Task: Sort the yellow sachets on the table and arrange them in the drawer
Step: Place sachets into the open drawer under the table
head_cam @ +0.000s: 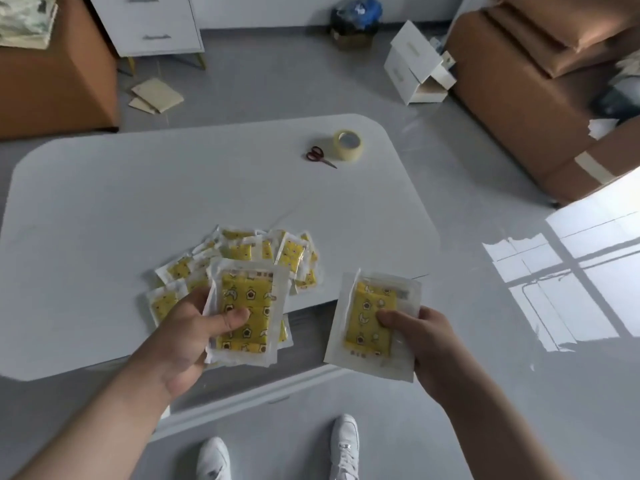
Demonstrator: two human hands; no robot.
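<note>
My left hand (194, 327) grips a stack of yellow sachets (247, 306) in clear wrappers, thumb pressed on the top one, above the table's front edge. My right hand (424, 336) holds a single yellow sachet (372, 317) just past that edge, thumb on its face. A loose pile of several more yellow sachets (263, 252) lies on the white table (138, 188) behind my left hand. A long white drawer front (277, 393) shows under the table edge; its inside is hidden.
Red-handled scissors (319, 156) and a roll of clear tape (348, 145) lie at the table's far right. Brown cartons (536, 109) stand at the right, another at the far left, a white cabinet (152, 22) behind. My white shoes (343, 445) are on the grey floor.
</note>
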